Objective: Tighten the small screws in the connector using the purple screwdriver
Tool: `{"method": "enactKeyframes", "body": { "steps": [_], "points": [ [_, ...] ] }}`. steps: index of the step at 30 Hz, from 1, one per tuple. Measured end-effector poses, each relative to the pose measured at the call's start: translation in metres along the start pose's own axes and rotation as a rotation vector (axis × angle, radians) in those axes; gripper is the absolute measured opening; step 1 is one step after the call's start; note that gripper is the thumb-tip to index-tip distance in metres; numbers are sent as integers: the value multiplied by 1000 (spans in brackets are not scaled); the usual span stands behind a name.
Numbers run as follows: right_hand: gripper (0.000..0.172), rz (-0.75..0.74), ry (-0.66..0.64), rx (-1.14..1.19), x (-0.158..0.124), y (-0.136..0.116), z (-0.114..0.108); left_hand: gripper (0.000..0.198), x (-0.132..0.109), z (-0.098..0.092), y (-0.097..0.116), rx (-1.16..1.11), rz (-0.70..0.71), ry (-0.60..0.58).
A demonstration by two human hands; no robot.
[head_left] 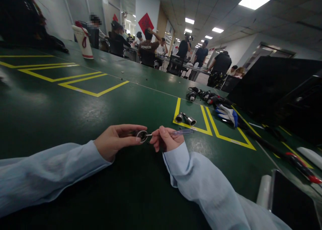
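My left hand grips a small round metal part between thumb and fingers, its ring-like opening turned to the right. In my right hand is a screwdriver with a clear purplish handle, held in a pinch. Its thin metal shaft points left, and the tip is at the opening of the metal part; how far it reaches in I cannot tell. Both hands are just above the green table. Beyond my right hand, metal cylindrical fittings lie inside a yellow-taped outline.
A pale cup stands at the far left. Dark cabled parts and a blue-and-white glove lie at the right. A red-and-black handled tool and a dark flat screen are near right. Several people are in the background.
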State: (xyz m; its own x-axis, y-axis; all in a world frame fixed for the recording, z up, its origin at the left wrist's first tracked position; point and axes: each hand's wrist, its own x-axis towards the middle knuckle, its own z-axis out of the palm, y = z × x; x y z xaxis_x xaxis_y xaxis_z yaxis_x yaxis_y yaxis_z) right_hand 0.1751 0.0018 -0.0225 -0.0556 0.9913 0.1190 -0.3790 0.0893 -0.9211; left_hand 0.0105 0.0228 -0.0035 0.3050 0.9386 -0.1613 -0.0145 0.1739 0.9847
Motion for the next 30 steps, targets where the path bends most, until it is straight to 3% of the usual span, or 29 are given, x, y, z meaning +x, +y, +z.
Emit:
{"method": "enactKeyframes", "body": {
  "steps": [5, 12, 18, 30],
  "points": [
    [36, -111, 29, -182, -10, 10, 8, 36, -1, 2, -1, 43, 54, 2],
    [31, -303, -35, -477, -8, 17, 2, 32, -2, 1, -2, 34, 114, 31],
    [23, -343, -80, -497, -8, 17, 1, 29, -2, 5, 0, 15, 114, 77],
    [25, -343, -95, -512, -9, 17, 5, 20, -6, 14, 3, 36, 71, 164]
  ]
}}
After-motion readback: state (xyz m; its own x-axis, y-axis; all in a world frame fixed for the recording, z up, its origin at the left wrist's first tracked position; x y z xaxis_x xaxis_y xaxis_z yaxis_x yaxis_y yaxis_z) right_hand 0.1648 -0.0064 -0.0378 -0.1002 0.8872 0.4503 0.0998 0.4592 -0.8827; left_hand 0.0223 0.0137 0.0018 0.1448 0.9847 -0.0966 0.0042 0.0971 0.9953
